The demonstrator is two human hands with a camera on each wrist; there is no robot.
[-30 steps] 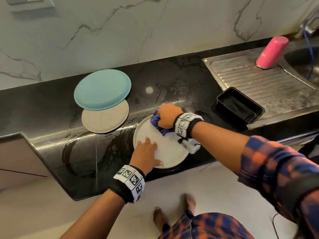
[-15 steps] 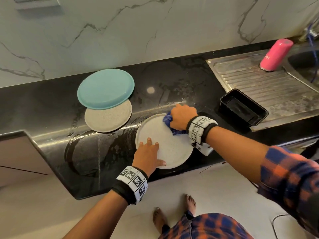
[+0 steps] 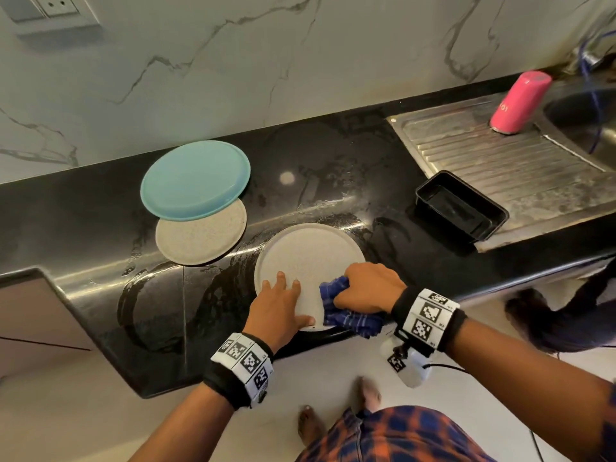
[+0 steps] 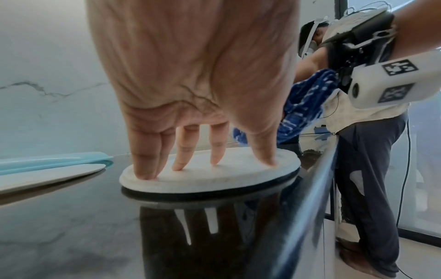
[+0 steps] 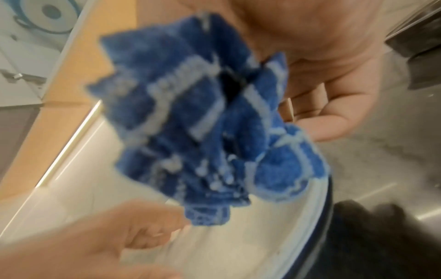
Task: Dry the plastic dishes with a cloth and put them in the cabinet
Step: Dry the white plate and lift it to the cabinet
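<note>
Pressing flat with straight, slightly spread fingers: left hand (image 3: 279,310) on the near part of the white plate (image 3: 311,258), lying flat at the counter (image 3: 333,161) front edge. Just right of it, right hand (image 3: 370,288) bunched around the blue cloth (image 3: 346,311), touching the plate's near right rim. Farther left, well apart: beige plate (image 3: 200,238) under turquoise plate (image 3: 195,178).

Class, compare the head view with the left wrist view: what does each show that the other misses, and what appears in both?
Only the head view shows the pink cup on the steel drainboard, the black tray and the wall socket.

Only the left wrist view shows the left hand's fingertips pressing on the white plate, and the plate's reflection in the counter.

Both show the left hand, white plate, blue cloth and teal plate.
</note>
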